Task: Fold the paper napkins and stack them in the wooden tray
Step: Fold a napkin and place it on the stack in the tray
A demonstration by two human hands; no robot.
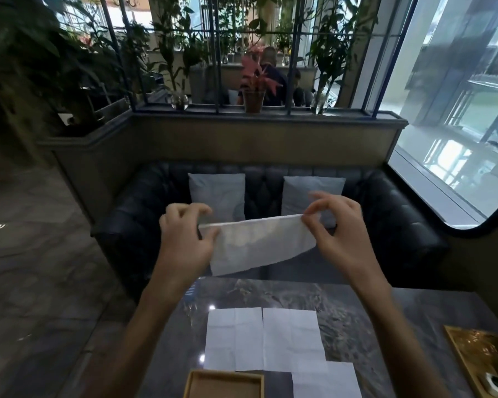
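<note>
I hold a white paper napkin (256, 245) in the air above the far edge of the table, folded over into a long strip. My left hand (184, 239) pinches its left end and my right hand (337, 225) pinches its upper right corner. Three unfolded white napkins lie flat on the dark marble table (357, 320): one at the left (233, 338), one beside it (292, 338), and one nearer me at the right (325, 380). The wooden tray (224, 383) sits at the near edge, partly cut off by the frame, with nothing visible inside.
A gold-coloured tray (477, 357) with a small dark object lies at the right edge of the table. Behind the table stands a black tufted sofa (400, 225) with two pale cushions. A ledge with potted plants and a large window lie beyond.
</note>
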